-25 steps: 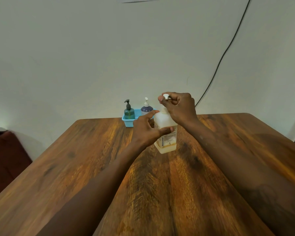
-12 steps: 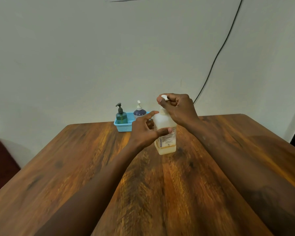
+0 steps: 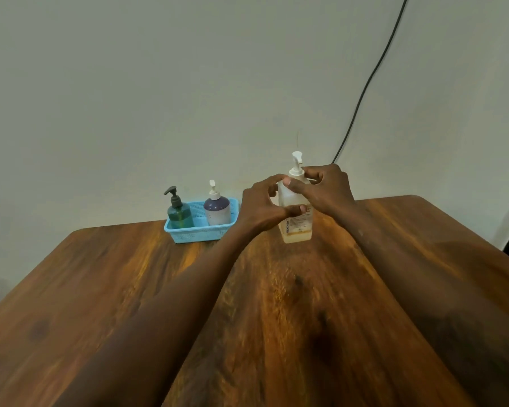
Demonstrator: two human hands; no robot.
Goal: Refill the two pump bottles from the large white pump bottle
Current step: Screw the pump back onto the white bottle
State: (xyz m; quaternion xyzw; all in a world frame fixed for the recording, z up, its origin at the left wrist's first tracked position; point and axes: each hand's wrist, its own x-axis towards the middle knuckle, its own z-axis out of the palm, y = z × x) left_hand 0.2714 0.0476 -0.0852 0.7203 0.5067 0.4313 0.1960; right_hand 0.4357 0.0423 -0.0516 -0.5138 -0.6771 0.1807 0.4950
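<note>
The large white pump bottle [image 3: 296, 227] stands upright on the wooden table [image 3: 276, 318], with a little pale liquid at its bottom. My left hand [image 3: 262, 208] wraps around its body from the left. My right hand [image 3: 325, 189] grips its neck and collar from the right, just below the white pump head, which sticks up free. To the left, a green pump bottle [image 3: 179, 214] with a dark pump and a purple-and-white pump bottle [image 3: 216, 208] stand side by side in a blue basket [image 3: 200, 232].
The basket sits at the table's far edge against a pale wall. A black cable [image 3: 368, 83] runs down the wall behind the large bottle. The table's right edge slopes away near a dark object at the far right.
My right hand has dropped from the pump head to the bottle's collar, so the pump head now shows. My left hand stays on the bottle's body. The view has shifted.
</note>
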